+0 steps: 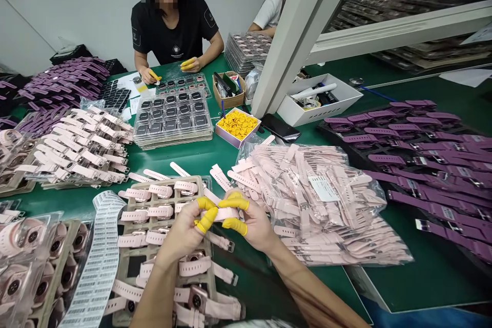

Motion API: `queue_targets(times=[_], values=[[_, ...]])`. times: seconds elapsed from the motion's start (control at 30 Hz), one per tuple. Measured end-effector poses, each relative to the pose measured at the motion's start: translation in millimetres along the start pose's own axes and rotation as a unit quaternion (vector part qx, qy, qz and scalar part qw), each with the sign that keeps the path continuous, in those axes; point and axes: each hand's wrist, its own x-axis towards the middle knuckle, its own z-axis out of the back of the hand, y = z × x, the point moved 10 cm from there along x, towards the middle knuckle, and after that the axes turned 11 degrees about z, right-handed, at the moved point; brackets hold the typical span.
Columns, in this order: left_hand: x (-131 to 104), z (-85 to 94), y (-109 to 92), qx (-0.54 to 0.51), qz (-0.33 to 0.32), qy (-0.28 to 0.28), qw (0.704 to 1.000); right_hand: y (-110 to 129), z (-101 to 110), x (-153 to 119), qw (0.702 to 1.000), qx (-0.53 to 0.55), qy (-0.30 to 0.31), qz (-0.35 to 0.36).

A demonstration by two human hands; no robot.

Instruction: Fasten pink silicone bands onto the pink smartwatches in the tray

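Note:
My left hand and my right hand, both with yellow finger cots, pinch a pale pink watch strap between them. Whether a watch body is attached to it is hidden by the fingers. Below and to the left lies a tan tray with rows of pink-strapped watches, some straps hanging over its edge. Just right of my right hand, a clear plastic bag spills a heap of loose pink straps. A strip of barcode labels runs along the tray's left side.
Stacked trays of watches stand at the left, with purple straps on the right. A box of yellow finger cots sits beside stacked clear trays. Across the table a co-worker handles another tray. A white post rises centrally.

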Motion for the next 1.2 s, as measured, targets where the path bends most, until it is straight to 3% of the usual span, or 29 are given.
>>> queue_targets(times=[0.27, 0.43, 0.77, 0.93, 1.07, 1.2], values=[[1.6, 12.4, -4.3, -0.059, -0.034, -0.060, 0.996, -12.2, 4.4, -5.1, 0.995, 0.053, -0.049, -0.064], [1.1, 5.7, -11.8, -0.048, -0.067, -0.041, 0.996, -2.1, 2.7, 1.9, 0.999, 0.033, -0.034, -0.024], [-4.4, 2.5, -19.4, 0.076, -0.091, -0.029, 0.992, 27.0, 3.2, 10.0, 0.995, -0.069, 0.024, 0.071], [-3.7, -2.3, -22.4, 0.119, -0.105, -0.034, 0.987, 31.0, 2.5, 11.3, 0.993, -0.090, 0.028, 0.072], [4.5, -5.6, -15.5, 0.017, -0.068, -0.008, 0.997, 33.2, 4.3, 11.1, 0.993, -0.092, 0.023, 0.072], [5.9, 0.2, -13.7, -0.047, -0.064, -0.030, 0.996, 27.6, 6.8, 9.7, 0.996, -0.072, 0.031, 0.044]])
